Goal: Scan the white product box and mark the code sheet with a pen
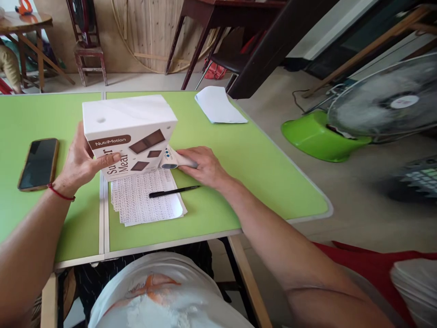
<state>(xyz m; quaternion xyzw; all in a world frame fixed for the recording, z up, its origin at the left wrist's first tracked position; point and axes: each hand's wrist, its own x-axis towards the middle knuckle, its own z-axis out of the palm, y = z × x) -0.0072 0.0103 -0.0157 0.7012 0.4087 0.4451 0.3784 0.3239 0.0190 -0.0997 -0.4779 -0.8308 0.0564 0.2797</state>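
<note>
My left hand (80, 164) grips a white cardboard box (136, 146) by its left side, thumb across the front. The box is printed "NutriMotion" with brown bar pictures, and it is tilted above the green table (266, 182). In my right hand (205, 166) is a white handheld scanner (170, 159), my fingers wrapped round its handle. Its head, with blue dots, is at the box's lower right edge; whether they touch I cannot tell. Below the box lie handwritten sheets (146, 205), partly hidden by it, with a black pen (174, 191) across them.
A phone (38, 164) in a brown-edged case lies left of my left hand. Folded white paper (220, 105) rests near the table's far right corner. Beyond the right edge stand a green stool (319, 136) and a large fan (385, 100). A dark wooden table (205, 16) is behind.
</note>
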